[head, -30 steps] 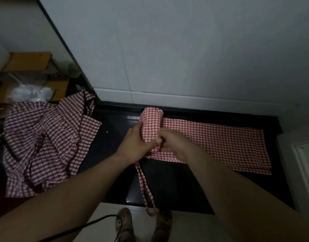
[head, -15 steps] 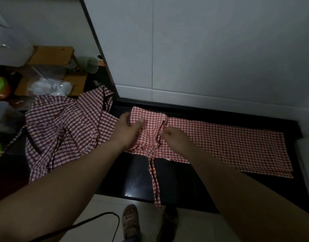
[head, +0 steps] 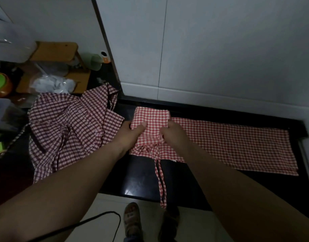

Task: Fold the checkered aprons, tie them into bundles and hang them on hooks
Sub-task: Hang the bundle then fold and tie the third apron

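Observation:
A red-and-white checkered apron [head: 229, 144] lies folded into a long strip on the black counter [head: 141, 177]. Its left end [head: 151, 117] is turned over into a flat fold. My left hand [head: 131, 135] grips that fold from the left, thumb on top. My right hand [head: 171, 133] pinches the same fold on its right side. The apron's ties [head: 161, 182] hang over the counter's front edge. A heap of darker checkered aprons [head: 69, 126] lies rumpled to the left.
A white tiled wall [head: 220, 58] rises right behind the counter. At far left are a wooden stool [head: 57, 51], a plastic bag [head: 52, 83], a green cup [head: 96, 62] and plastic tubs. A black cable [head: 104, 215] and my sandalled feet show on the pale floor.
The rolled end of the apron has been flattened into a wider fold. Both hands shifted apart onto its two sides, and the view swung left.

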The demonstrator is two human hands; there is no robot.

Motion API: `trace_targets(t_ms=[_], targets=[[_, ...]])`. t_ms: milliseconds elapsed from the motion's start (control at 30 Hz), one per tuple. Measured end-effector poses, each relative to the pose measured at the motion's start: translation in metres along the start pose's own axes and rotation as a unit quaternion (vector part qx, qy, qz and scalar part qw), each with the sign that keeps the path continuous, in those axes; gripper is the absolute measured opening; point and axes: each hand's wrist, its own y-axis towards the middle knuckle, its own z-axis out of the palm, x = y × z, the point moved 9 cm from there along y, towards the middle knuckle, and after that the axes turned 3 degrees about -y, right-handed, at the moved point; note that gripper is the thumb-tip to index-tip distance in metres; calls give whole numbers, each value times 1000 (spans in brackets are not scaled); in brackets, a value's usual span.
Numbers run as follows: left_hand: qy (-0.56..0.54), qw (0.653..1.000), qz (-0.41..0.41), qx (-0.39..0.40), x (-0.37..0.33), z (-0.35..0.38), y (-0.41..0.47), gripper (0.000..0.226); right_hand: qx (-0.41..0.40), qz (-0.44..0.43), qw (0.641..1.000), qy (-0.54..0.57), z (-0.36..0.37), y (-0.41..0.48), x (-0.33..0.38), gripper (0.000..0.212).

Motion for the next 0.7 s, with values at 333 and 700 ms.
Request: trace_targets(t_ms=[333, 700], targets=[[342, 937, 49, -50, -6, 31, -5, 97, -80, -8, 976, -201, -53, -4, -49, 45], [360, 933, 4, -23, -12, 36, -6, 47, -75, -134, 934, -321, -22, -12, -28, 45]])
